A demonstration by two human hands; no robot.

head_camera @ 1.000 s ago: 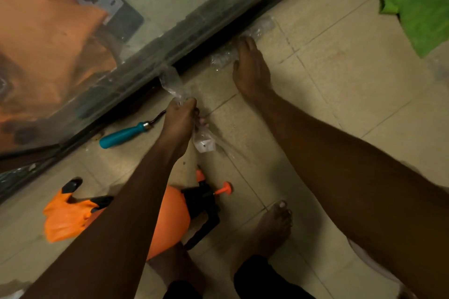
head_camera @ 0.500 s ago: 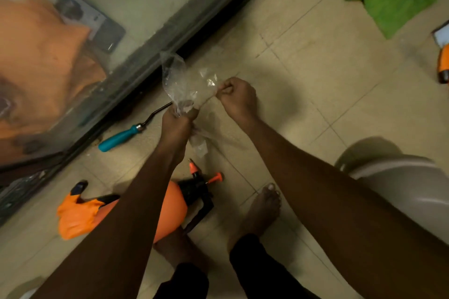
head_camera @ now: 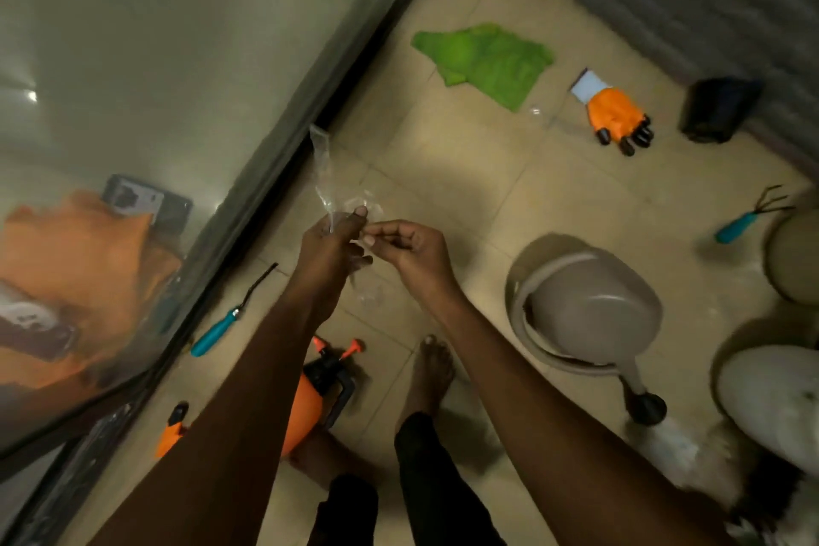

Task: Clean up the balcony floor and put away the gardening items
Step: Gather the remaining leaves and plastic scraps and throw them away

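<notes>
The fingers (head_camera: 354,219) of our left hand (head_camera: 330,244) were curled round a clear plastic wrapper (head_camera: 322,173), which stood up crumpled from the fist while another fold of it hung below the palm. The fingertips (head_camera: 376,237) of our right hand (head_camera: 414,253) were bent in and pinched the same plastic just beside the left thumb, though blur kept us from telling how much they had hold of. Both hands met in the air above the tiled floor (head_camera: 465,173), near the dark frame of a glass door (head_camera: 155,80) on our left. Below them our bare foot (head_camera: 433,366) stood next to an orange sprayer (head_camera: 306,401), partly hidden by the left forearm. A teal-handled tool (head_camera: 219,328) lay along the door frame, with an orange glove (head_camera: 170,434) nearer to us. To the right a beige watering can (head_camera: 589,306) lay tipped on its side. Farther out we saw a green cloth (head_camera: 487,62), a second orange glove (head_camera: 614,113) with black fingertips, a teal hand rake (head_camera: 746,219) and a dark bag (head_camera: 718,109) by the wall.
</notes>
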